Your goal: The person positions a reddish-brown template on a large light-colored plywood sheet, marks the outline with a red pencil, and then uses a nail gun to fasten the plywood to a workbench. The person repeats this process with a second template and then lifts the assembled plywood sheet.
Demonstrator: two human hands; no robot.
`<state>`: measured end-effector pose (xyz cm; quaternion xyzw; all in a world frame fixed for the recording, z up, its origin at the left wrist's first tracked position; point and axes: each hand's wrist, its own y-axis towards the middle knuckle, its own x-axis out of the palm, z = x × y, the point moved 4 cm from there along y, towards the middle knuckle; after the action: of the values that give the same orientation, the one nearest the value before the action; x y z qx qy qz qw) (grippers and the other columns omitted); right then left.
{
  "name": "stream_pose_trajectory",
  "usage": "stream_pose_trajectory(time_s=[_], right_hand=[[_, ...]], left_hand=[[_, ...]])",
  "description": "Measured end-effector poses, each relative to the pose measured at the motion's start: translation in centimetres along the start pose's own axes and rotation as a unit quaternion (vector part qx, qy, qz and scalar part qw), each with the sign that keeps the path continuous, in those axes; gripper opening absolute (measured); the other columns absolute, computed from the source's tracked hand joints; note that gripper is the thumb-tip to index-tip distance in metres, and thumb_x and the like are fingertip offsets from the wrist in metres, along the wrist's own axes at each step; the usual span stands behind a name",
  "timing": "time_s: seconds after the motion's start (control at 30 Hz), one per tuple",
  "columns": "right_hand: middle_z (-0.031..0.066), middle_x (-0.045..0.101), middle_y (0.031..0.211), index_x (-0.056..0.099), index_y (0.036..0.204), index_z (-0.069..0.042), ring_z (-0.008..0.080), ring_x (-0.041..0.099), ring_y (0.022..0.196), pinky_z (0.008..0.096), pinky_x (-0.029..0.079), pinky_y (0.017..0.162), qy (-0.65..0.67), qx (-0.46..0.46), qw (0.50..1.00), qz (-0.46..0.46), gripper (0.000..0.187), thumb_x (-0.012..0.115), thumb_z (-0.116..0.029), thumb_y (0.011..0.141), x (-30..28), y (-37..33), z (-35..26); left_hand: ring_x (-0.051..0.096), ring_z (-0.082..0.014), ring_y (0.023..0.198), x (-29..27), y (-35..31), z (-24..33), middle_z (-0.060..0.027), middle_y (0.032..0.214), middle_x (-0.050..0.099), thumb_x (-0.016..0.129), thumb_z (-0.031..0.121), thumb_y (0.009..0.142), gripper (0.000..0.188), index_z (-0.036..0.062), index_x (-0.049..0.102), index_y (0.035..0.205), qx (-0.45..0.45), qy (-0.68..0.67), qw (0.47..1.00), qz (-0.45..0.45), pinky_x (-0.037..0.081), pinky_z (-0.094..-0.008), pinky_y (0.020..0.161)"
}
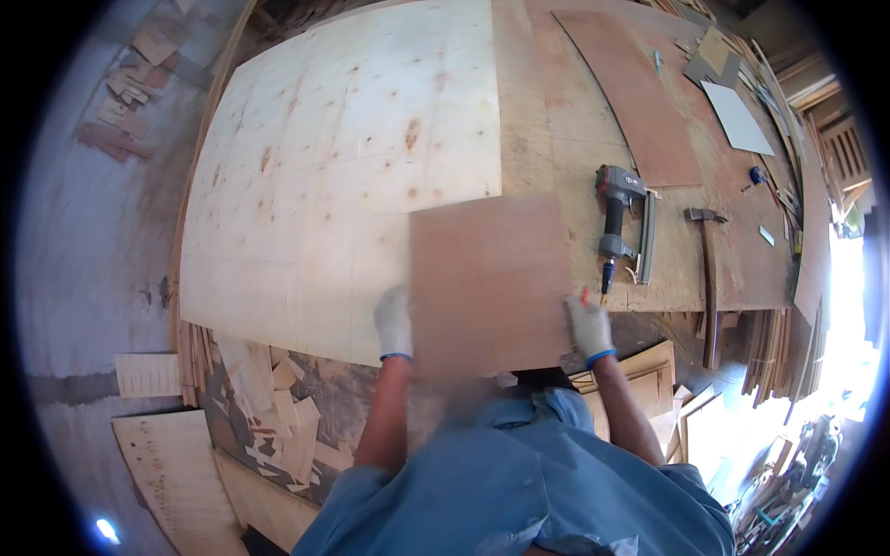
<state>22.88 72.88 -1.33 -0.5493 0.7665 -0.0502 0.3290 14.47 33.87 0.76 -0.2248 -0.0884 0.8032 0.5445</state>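
I hold a reddish-brown, roughly square plywood panel (pixel 489 283) in front of me, over the near edge of the workbench. My left hand (pixel 394 322), in a white glove with a blue cuff, is closed on its left edge. On the right edge, my right hand (pixel 591 328) grips it, gloved the same way. A small red spot shows at the right fingertips; what it is I cannot make out. The panel is slightly blurred and overlaps a large pale plywood sheet (pixel 343 157) on the bench. Just beyond my right hand lies a grey and black nail gun (pixel 616 218).
A hammer (pixel 710 278) lies at the right with its handle over the bench edge. Farther back are a long brown board (pixel 640 111) and a white rectangular sheet (pixel 739 118). Wood offcuts (pixel 295 435) lie below at the left, and thin strips (pixel 774 352) stand at the right.
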Motion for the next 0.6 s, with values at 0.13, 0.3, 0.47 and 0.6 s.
stream_pose_trajectory(time_s=[0.13,0.3,0.47,0.6], right_hand=[[-0.0052,0.053,0.067,0.068,0.080,0.001,0.0058,0.047,0.065,0.0293,0.040,0.056,0.049,0.016,0.994,0.100,0.041,0.063,-0.036,0.097,-9.5,3.4,-4.5],[0.0032,0.066,0.085,0.067,0.098,-0.001,0.0107,0.059,0.068,0.0305,0.049,0.058,0.309,-0.051,0.929,0.196,0.039,0.058,-0.038,0.101,-19.2,11.5,-5.6],[0.0089,0.065,0.081,0.064,0.097,-0.003,0.0205,0.063,0.065,0.0358,0.054,0.057,0.409,0.020,0.875,0.257,0.038,0.056,-0.039,0.101,-28.5,23.7,2.3],[0.0160,0.066,0.089,0.060,0.101,0.000,0.0307,0.065,0.070,0.0446,0.057,0.063,0.493,0.109,0.850,0.147,0.042,0.054,-0.042,0.102,-26.3,26.6,2.5]], left_hand=[[0.065,-0.0201,0.092,3.7,-1.3,1.6,-0.0117,0.106,0.070,0.057,0.029,0.098,0.036,0.0002,0.069,0.117,0.120,0.056,0.989,-0.059,0.051,-0.0308,0.084],[0.067,-0.0278,0.105,2.9,-1.9,-1.4,-0.0171,0.116,0.070,0.059,0.023,0.098,0.035,-0.0032,0.067,0.119,0.257,0.290,0.922,-0.020,0.050,-0.0356,0.096],[0.065,-0.0252,0.107,1.9,-6.8,-1.0,-0.0146,0.116,0.070,0.059,0.019,0.098,0.034,-0.0063,0.066,0.120,0.143,0.176,0.974,-0.009,0.050,-0.0347,0.095],[0.065,-0.0194,0.100,-0.5,-10.1,-3.2,-0.0108,0.108,0.071,0.058,0.017,0.099,0.031,-0.0071,0.067,0.116,0.051,0.104,0.993,0.026,0.051,-0.0310,0.089]])
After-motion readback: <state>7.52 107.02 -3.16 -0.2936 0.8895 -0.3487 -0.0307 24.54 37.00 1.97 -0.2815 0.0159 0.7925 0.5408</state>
